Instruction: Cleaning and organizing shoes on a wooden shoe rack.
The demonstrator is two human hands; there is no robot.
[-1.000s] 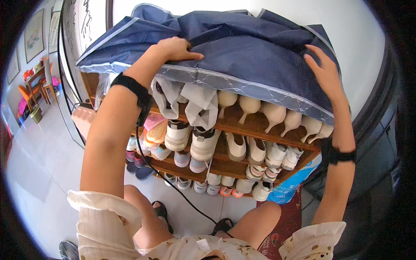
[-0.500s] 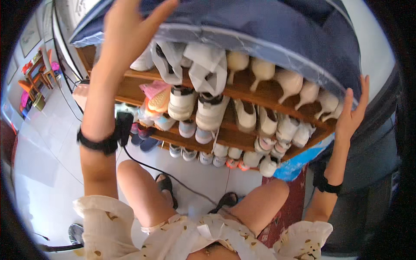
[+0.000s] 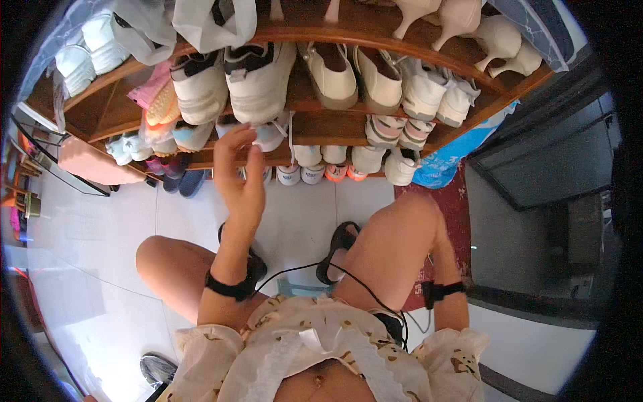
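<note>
My right hand is at my right knee; can't tell if its fingers are open or closed. Left hand is farther out, fingers loosely spread, empty, in front of the pale sneakers low on the shoe rack; contact unclear. Beyond: chunky white sneakers one level up, beige heels far right, higher.

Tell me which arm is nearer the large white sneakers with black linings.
Left. The left hand is just below the sneakers in view; the right forearm is farther, beside the right knee.
</note>
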